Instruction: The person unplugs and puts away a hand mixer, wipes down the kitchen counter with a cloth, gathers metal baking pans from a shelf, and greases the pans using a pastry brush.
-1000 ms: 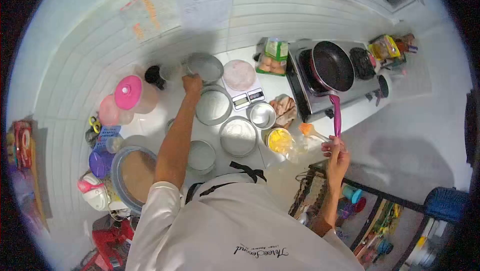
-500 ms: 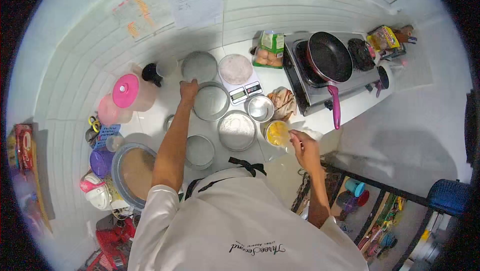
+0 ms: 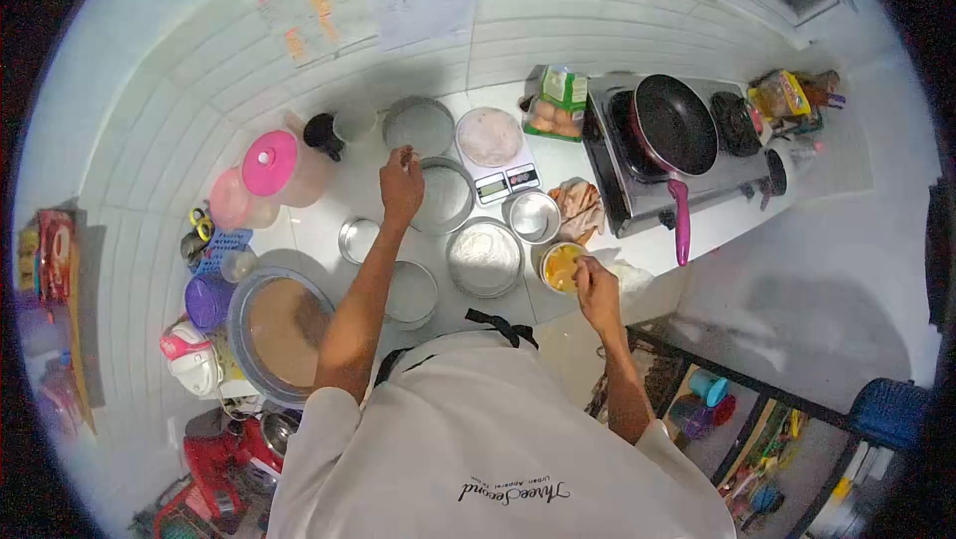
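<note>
My left hand (image 3: 402,188) is over the near rim of a round grey cake pan (image 3: 418,128), its fingers curled together; whether they grip the rim is unclear. Another round pan (image 3: 444,197) sits just right of that hand. My right hand (image 3: 599,298) has its fingers closed at the edge of a small tub (image 3: 561,266) of soft yellow stuff. What those fingers pinch is too small to make out. Close by are a flour-dusted pan (image 3: 484,258), a small metal pot (image 3: 532,217) and a pan (image 3: 406,295) partly behind my left forearm.
A kitchen scale (image 3: 508,180) bears a whitish round item. Beyond it stands a pack of eggs (image 3: 556,106). A frying pan (image 3: 675,126) rests on the stove (image 3: 622,195), its handle past the counter edge. At left are a large basin (image 3: 239,340) of brown mixture and a pink-lidded container (image 3: 272,164).
The camera view has shifted, moving the counter things slightly right. My left hand's fingertips now point up at the pan's rim. My right hand has come closer over the tub.
</note>
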